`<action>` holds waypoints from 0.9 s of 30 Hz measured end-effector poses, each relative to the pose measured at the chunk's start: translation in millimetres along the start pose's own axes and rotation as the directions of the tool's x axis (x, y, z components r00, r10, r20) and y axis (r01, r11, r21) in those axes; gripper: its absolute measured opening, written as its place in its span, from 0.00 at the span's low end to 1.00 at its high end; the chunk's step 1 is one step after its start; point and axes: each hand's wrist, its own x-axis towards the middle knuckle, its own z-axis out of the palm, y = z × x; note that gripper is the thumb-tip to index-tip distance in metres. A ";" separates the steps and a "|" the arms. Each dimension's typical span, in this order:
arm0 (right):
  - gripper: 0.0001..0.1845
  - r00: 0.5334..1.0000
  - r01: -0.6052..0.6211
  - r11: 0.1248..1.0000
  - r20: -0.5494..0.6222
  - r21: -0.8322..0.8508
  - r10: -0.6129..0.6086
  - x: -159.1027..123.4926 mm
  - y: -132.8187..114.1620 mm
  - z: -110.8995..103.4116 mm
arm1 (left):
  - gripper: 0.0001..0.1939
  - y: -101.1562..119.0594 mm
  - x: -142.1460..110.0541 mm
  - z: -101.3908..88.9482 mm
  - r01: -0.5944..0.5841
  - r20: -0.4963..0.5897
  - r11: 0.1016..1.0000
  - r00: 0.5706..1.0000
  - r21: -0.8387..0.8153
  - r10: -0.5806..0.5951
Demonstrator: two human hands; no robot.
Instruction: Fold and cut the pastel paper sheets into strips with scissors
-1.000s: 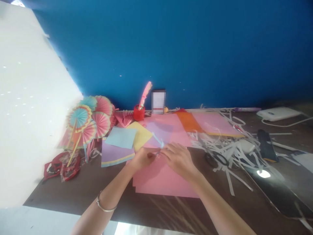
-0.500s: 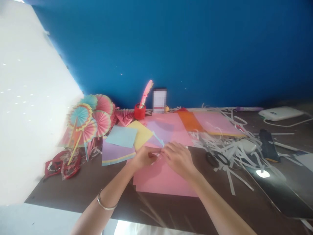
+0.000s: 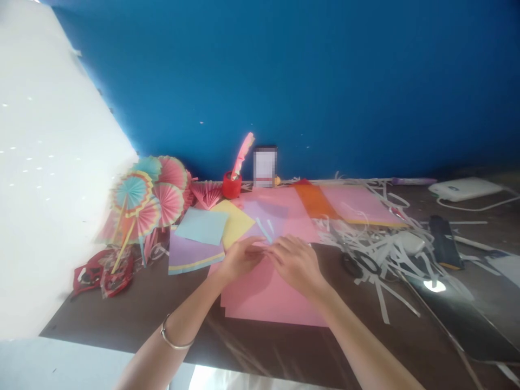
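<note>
Both hands meet over a stack of pink paper sheets (image 3: 272, 303), fingertips nearly touching. My left hand (image 3: 242, 260) is closed in a pinch, and my right hand (image 3: 296, 262) bends its fingers around the same spot. A narrow pale blue paper strip (image 3: 265, 232) sticks out beyond the fingertips, showing as two thin lengths; the part between the fingers is hidden. Left of the hands lie a light blue sheet (image 3: 202, 226), a yellow sheet (image 3: 235, 222) and a purple sheet (image 3: 193, 257) with striped edges. Another purple sheet (image 3: 252, 214) lies behind the fingers.
Pleated paper fans on sticks (image 3: 132, 195) and a red-framed item (image 3: 87, 273) are at the left. A red tape roll (image 3: 232, 186) stands by the blue wall. To the right are black-handled scissors (image 3: 368, 262), tangled white paper strips (image 3: 406, 254) and a phone (image 3: 467, 319).
The fingers have shifted slightly around the strip. Its visible part, a single length with a bend before, now shows as two separate lengths. My left fingers have risen a little.
</note>
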 end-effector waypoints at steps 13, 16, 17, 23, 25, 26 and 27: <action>0.10 0.998 0.042 0.998 0.041 0.035 -0.044 0.8 6.7 -4.8 | 0.13 -1.7 0.1 -1.5 -0.038 -0.063 0.991 0.997 0.130 0.046; 0.10 0.996 0.088 0.996 0.003 0.009 -0.088 -0.4 5.1 -5.3 | 0.15 7.4 -3.2 -3.1 -0.048 -0.029 0.997 0.998 0.056 0.050; 0.10 0.994 0.106 0.994 -0.011 0.006 -0.105 -0.8 4.5 -5.7 | 0.16 11.1 -4.0 -3.9 -0.047 -0.026 0.999 0.999 0.014 0.048; 0.08 0.977 0.191 0.981 -0.096 0.027 -0.188 -1.5 1.8 -9.1 | 0.17 21.5 -0.2 -8.9 0.073 0.036 0.971 0.997 -0.226 -0.067; 0.08 0.974 0.198 0.980 -0.116 0.033 -0.193 -1.2 0.3 -11.0 | 0.20 19.5 2.1 -9.1 0.133 0.072 0.925 0.991 -0.356 -0.115; 0.09 0.973 0.200 0.979 -0.124 0.036 -0.194 -1.0 -0.6 -12.1 | 0.20 18.4 2.8 -9.2 0.158 0.084 0.897 0.987 -0.412 -0.136; 0.10 0.972 0.203 0.978 -0.128 0.042 -0.196 -0.6 -1.5 -13.2 | 0.20 17.6 3.1 -9.3 0.176 0.089 0.873 0.984 -0.454 -0.152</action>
